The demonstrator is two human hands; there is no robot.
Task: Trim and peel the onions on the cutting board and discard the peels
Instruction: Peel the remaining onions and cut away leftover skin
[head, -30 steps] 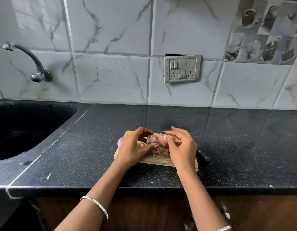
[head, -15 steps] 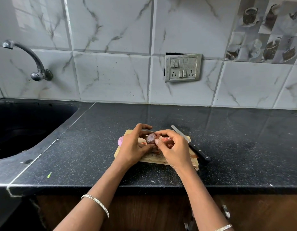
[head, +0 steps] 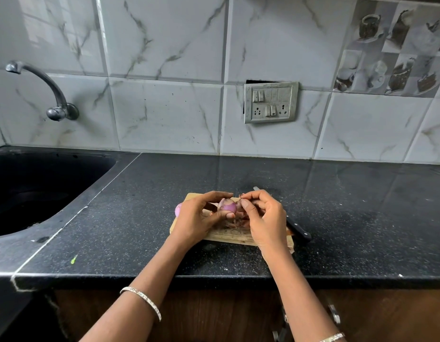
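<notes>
Head view: a grey marbled tile wall (head: pixel 164 114) fills the top half. On it hang a curved tap (head: pixel 41 90) at the left and a switch plate (head: pixel 270 102) right of centre. Below the wall runs a black speckled table (head: pixel 362 218), with a dark sink (head: pixel 28 193) set into its left end. A small green scrap (head: pixel 74 259) lies on the table near the front edge, below the sink.

A wooden board (head: pixel 228 238) lies on the table in the middle, close to the front edge. Both forearms reach in from below, each with a bangle, left (head: pixel 142 299) and right (head: pixel 332 338).

The left hand (head: pixel 196 218) and right hand (head: pixel 265 218) meet just above the board. A knife (head: pixel 299 230) lies slanted on the board's right side, mostly hidden by the right hand. Its black handle sticks out over the board's right edge and its tip shows behind the hand.

The left fingers (head: pixel 214 195) curl over an onion (head: pixel 227 206), with the thumb pressed under it. This onion is purple and partly peeled. The right fingers (head: pixel 251 195) are bent in and pinch its right end.

A second onion (head: pixel 178 209) sits on the board's left edge, mostly hidden behind the left hand. Loose peels (head: pixel 235 222) lie on the board under the held onion.
</notes>
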